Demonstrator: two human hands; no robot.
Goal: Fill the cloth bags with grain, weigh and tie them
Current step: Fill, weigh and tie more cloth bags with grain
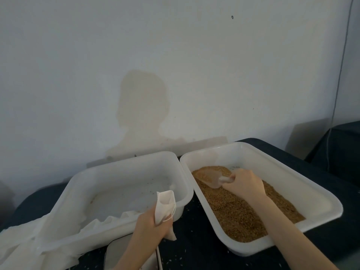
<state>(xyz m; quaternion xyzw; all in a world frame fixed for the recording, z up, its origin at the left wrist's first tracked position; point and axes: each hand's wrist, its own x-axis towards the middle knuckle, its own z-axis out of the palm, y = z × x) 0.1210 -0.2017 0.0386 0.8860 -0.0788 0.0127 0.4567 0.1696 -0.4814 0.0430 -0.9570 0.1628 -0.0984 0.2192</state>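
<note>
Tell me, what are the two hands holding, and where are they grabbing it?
The left hand grips a small white cloth bag around its lower half, mouth up. The right hand holds a clear plastic scoop by its handle, in the grain.

A plain makeshift workroom is showing here: a stained, bare white wall [175,65] is filling the upper frame, a dark cloth-covered table [196,240] lying below.

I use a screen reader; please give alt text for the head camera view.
The right hand holds a clear scoop in a white tub of brown grain. The left hand grips an empty cloth bag beside a second white tub.
</note>
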